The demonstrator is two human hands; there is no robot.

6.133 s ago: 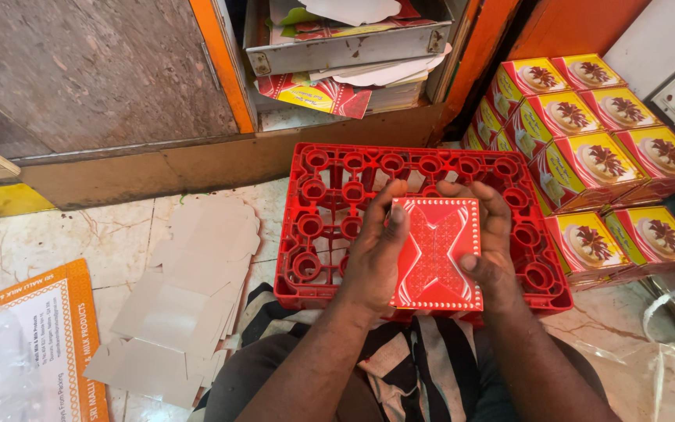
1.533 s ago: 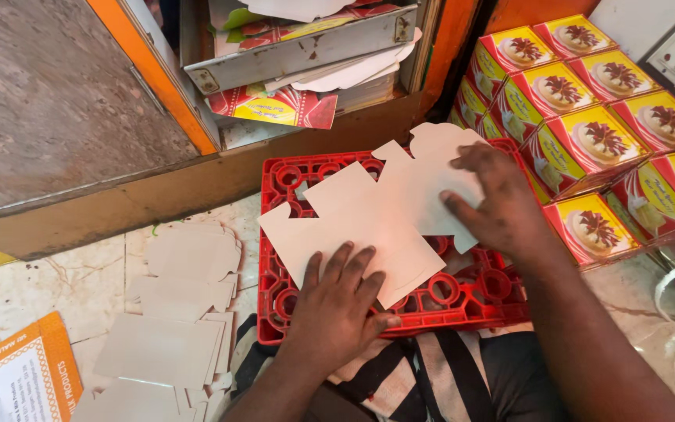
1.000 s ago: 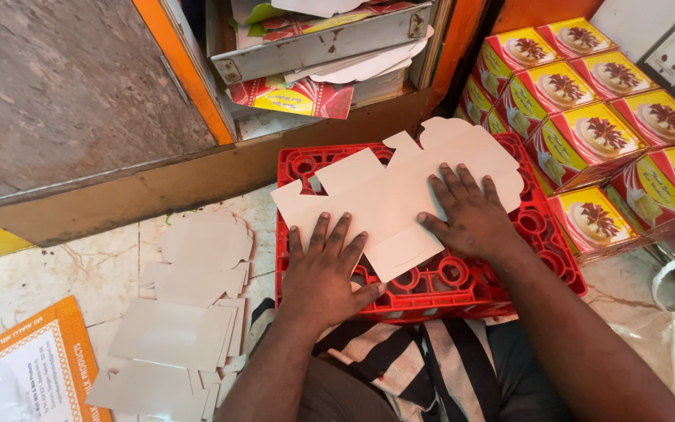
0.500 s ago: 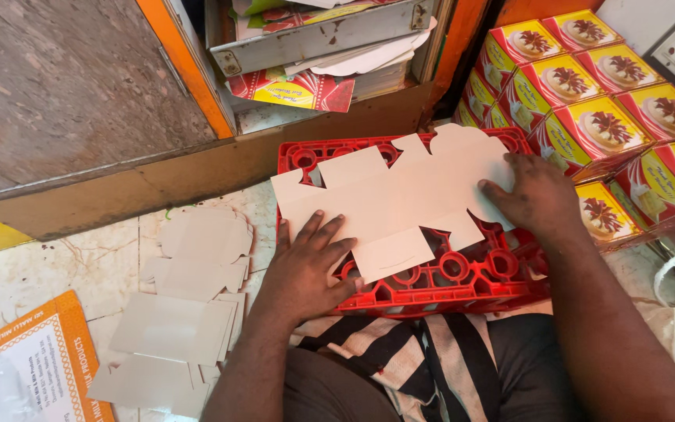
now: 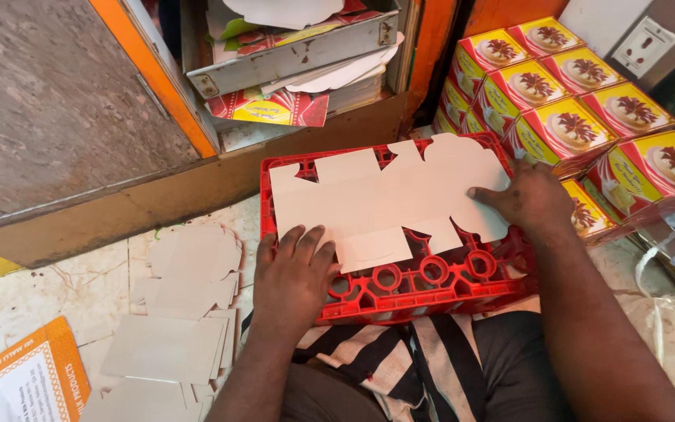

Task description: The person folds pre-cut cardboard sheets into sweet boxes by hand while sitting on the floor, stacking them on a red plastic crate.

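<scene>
- The flat white carton blank lies across the red crate.
- The left hand presses flat, fingers spread, on the blank's near-left edge.
- The right hand holds down its right flap, beside the stacked yellow boxes.

Stacked yellow-and-red boxes at right, loose cardboard blanks on the floor, wall socket above
</scene>
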